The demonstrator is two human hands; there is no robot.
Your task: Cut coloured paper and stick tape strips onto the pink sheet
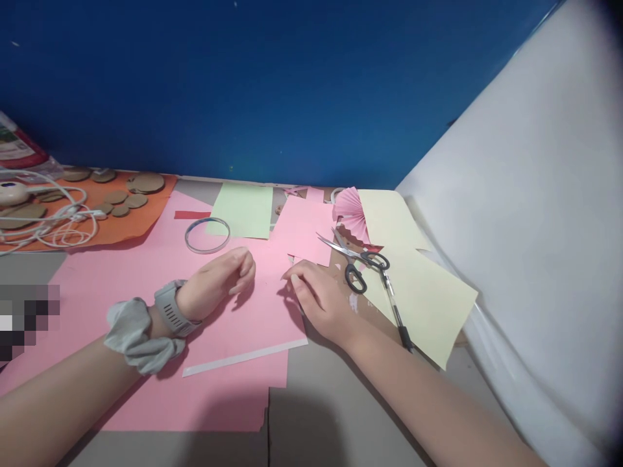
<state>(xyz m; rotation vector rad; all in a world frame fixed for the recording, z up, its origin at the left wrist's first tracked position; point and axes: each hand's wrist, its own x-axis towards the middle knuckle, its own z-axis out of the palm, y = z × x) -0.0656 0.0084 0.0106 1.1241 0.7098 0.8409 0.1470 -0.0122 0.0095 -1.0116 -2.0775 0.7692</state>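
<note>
My left hand hovers over a large pink paper sheet, fingers curled loosely inward with nothing seen in them. A grey watch and a grey scrunchie sit on that wrist. My right hand rests at the pink sheet's right edge, fingertips pressed down together on the paper edge. Black-handled scissors lie open just right of my right hand. A black pen lies beside them on a pale yellow sheet.
A clear tape ring, a light green sheet, a smaller pink sheet and a pink folded paper fan lie behind. An orange sheet at left holds cardboard discs and white cables. A white paper strip lies near me.
</note>
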